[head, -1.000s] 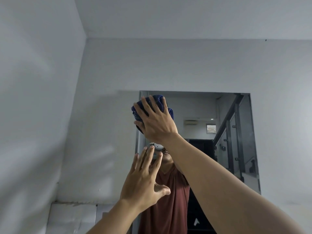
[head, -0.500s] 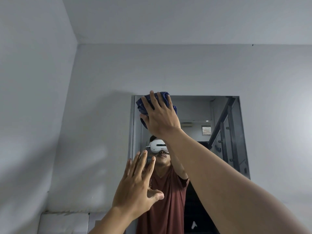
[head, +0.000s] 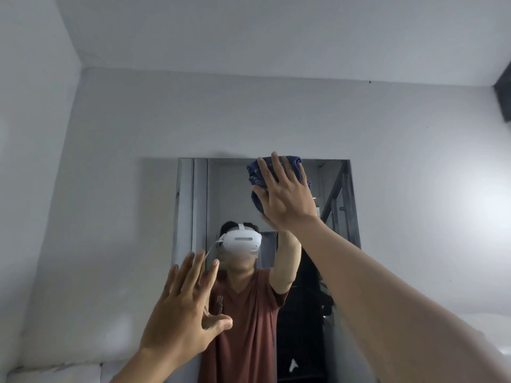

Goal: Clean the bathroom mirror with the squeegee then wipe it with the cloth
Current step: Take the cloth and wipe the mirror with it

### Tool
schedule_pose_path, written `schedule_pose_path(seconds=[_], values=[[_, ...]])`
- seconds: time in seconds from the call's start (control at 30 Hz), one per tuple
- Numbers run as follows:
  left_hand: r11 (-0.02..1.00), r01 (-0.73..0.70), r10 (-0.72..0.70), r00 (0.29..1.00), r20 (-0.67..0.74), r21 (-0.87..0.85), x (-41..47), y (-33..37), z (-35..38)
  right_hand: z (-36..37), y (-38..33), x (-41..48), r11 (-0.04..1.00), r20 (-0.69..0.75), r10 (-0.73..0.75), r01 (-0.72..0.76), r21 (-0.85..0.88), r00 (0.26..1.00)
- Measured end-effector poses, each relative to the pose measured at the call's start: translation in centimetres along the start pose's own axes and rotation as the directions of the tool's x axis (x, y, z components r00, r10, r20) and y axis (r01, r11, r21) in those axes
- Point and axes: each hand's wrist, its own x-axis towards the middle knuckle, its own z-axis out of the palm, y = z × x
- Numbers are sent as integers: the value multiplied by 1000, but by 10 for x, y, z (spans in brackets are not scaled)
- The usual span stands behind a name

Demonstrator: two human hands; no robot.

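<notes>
The rectangular mirror [head: 235, 194] hangs on the grey wall ahead of me. My right hand [head: 287, 197] presses a bunched dark blue cloth [head: 255, 175] flat against the glass near the mirror's top edge, right of its middle. My left hand [head: 182, 308] is raised lower down by the mirror's left side, fingers spread, holding nothing; whether it touches the glass I cannot tell. The mirror reflects a person in a red shirt with a white headset. No squeegee is in view.
Grey walls meet in a corner at the left [head: 80, 106], with the ceiling above. A pale ledge [head: 55, 373] runs along the bottom left. A stair railing [head: 340, 200] shows in the mirror's reflection. A dark object [head: 504, 98] sits at the upper right edge.
My right hand has slid the cloth rightward along the mirror's top edge, from the top left corner toward the right. The view has shifted, and my left hand stays raised and open.
</notes>
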Motion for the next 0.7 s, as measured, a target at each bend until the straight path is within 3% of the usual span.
schedule_pose_path(seconds=[0.4,0.7], values=[[1000,-7,7,1000,7,-12,0,0,0,-6,73,-16,979,2,202,-202,-19,979],[1000,-17,17,1000,-11,6,-1,1,2,-8,84,-64,954,47,298,-298,-4,953]])
